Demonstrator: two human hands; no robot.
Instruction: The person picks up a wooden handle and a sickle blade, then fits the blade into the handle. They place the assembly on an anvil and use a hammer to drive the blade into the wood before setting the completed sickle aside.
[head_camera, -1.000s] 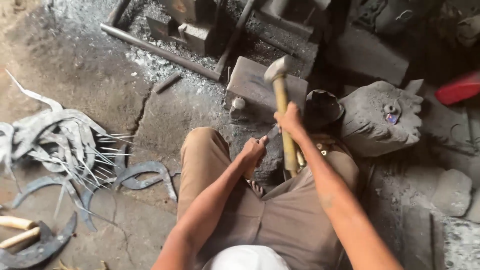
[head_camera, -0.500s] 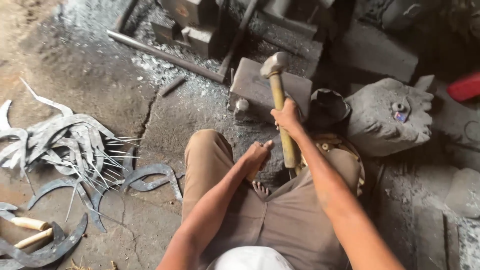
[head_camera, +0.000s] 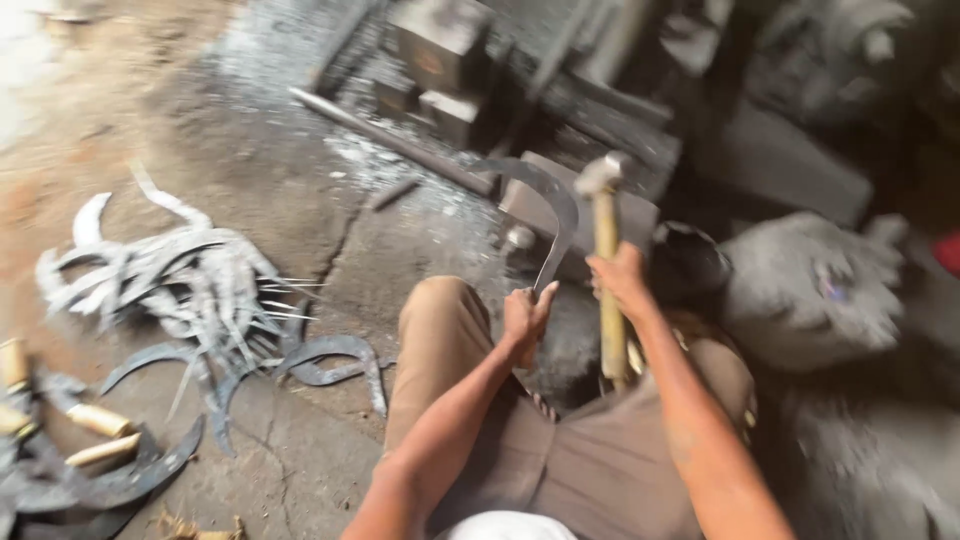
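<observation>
I clenched my left hand (head_camera: 524, 318) on the sickle blade (head_camera: 548, 215), right hand (head_camera: 620, 280) gripping the hammer (head_camera: 604, 250), judging that seating it squarely on the anvil (head_camera: 575, 215) came next.

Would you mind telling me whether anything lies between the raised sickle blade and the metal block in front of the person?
Nothing visible does. The left hand holds the curved sickle blade upright over the near edge of the metal block, and the right hand holds the hammer beside it. The block's visible top looks bare.
</observation>
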